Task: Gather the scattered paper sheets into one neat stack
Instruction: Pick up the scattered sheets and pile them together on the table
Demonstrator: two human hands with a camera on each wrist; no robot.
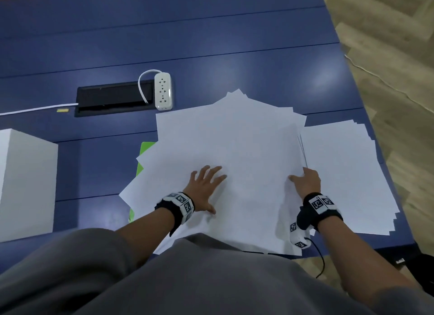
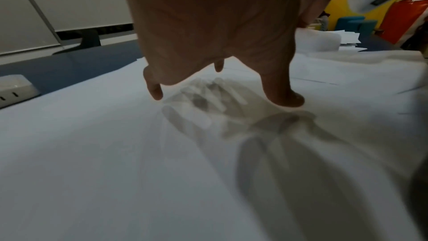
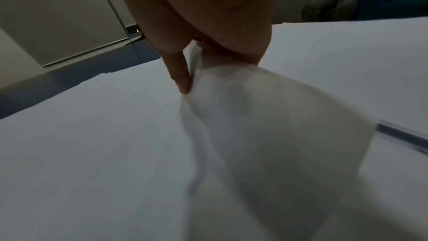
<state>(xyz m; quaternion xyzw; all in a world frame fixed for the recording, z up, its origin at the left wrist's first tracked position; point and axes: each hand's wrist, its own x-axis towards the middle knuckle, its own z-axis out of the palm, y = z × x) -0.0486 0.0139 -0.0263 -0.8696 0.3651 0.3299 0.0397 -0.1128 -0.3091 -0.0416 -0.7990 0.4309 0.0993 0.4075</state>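
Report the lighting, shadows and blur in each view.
Head view: sheen patches on the blue table, edges bowed by the wide lens. Left wrist view: the left hand casts several overlapping shadows on the white paper sheets. Right wrist view: dim, the lifted sheet pinched by the right hand is blurred.

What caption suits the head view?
Left hand presses fanned paper sheets flat while right hand pinches their edge.

White paper sheets (image 1: 234, 150) on a dark blue table (image 1: 164, 39); white power strip (image 1: 163, 91).
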